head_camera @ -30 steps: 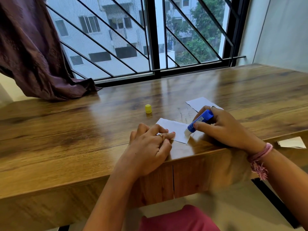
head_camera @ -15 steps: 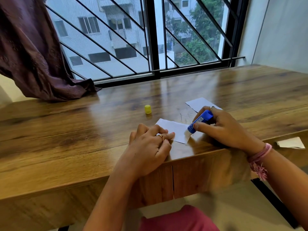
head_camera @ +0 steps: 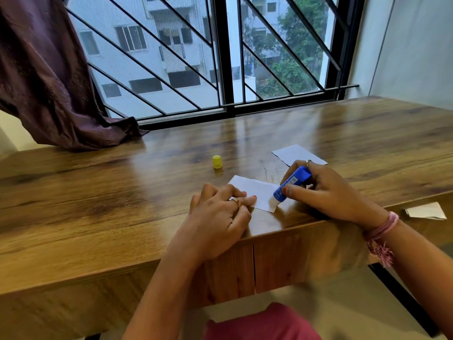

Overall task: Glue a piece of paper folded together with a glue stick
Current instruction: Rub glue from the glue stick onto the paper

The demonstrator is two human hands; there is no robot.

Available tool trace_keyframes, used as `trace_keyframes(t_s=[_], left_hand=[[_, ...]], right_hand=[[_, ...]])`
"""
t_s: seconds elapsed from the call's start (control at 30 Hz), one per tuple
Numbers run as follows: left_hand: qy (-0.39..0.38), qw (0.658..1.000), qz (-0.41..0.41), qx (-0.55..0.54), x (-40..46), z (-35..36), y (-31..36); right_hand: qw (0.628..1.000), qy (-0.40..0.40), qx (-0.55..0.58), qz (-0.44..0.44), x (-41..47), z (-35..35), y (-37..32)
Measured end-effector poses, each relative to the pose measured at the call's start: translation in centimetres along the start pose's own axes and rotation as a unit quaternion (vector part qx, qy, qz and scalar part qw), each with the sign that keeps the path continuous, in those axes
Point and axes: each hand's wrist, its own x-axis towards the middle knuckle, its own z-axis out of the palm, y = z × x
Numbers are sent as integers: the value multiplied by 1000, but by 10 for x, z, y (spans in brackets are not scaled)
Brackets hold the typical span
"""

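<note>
little has shifted since the earlier frames: both hands keep their places, and the glue stick's white tip has slid only slightly along the paper's right edge.

head view. left hand (head_camera: 219, 212), fingers fairly straight and close together, presses flat on the left part of the white paper (head_camera: 255, 193), pinning it to the wooden desk (head_camera: 98, 204) near the front edge. a ring shows on one finger. right hand (head_camera: 326, 190) grips the blue glue stick (head_camera: 291, 184), tilted, its white tip touching the paper's near right corner. label on the barrel too small to read. yellow cap (head_camera: 217, 161) stands upright on the desk, apart, behind the paper. second paper piece (head_camera: 297, 154) lies just behind the right hand. folded paper (head_camera: 426, 211) at far right edge. purple curtain (head_camera: 49, 82) upper left, barred window (head_camera: 220, 57) behind.
</note>
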Motion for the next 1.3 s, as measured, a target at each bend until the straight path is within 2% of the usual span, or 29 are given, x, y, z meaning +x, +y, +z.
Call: trace_keyframes(t_s=[0.4,0.9,0.97,1.0,1.07,1.13,1.3], left_hand=[[-2,1000,1,-5,0,-1,0],[-6,1000,4,-10,1,0,-2],[-2,1000,0,-12,1,0,-1],[0,1000,-5,-13,1,0,0],[4,1000,-11,-11,1,-1,3],[3,1000,-14,-7,0,-3,7],[10,998,-22,57,6,-2,21]], right_hand=[[999,-37,9,-18,-1,1,-2],[999,-46,15,-10,0,-1,-1],[997,-3,72,-1,1,-3,2],[990,41,135,18,1,-5,3],[956,138,247,73,4,-7,9],[931,199,283,115,6,-9,14],[916,214,307,144,10,-10,16]])
